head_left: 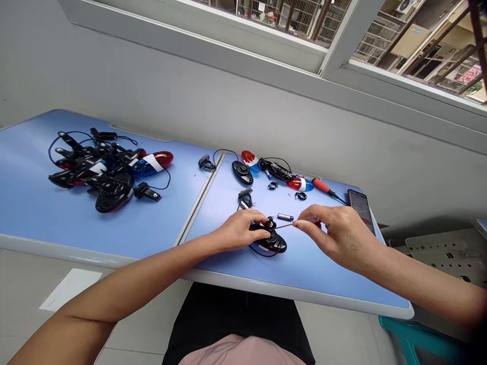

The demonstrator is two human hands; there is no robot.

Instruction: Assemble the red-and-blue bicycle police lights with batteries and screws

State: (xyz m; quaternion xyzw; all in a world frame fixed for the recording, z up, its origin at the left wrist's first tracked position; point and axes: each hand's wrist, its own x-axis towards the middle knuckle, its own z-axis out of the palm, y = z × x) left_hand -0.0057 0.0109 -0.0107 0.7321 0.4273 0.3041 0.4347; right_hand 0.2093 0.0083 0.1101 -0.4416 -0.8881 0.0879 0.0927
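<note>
My left hand (245,229) grips a black oval bike light (277,244) near the table's front edge, thumb and fingers around the small clamp on its top. A thin wire curls below this light. In my right hand (335,230) is a small screwdriver (285,225), its handle mostly hidden by my fingers. The slim shaft points left, with its tip at the clamp; whether it sits in a screw I cannot tell. Just behind lies a blue and silver battery (285,217). A black button switch with a cable (245,196) lies beyond my left hand.
Farther back lie an opened light housing (277,170), a black base (242,173), red-blue covers (300,184), black ring clamps (300,196) and a red-handled screwdriver (321,186). A phone (360,209) lies at the right edge. Several assembled lights (114,192) are heaped on the left table.
</note>
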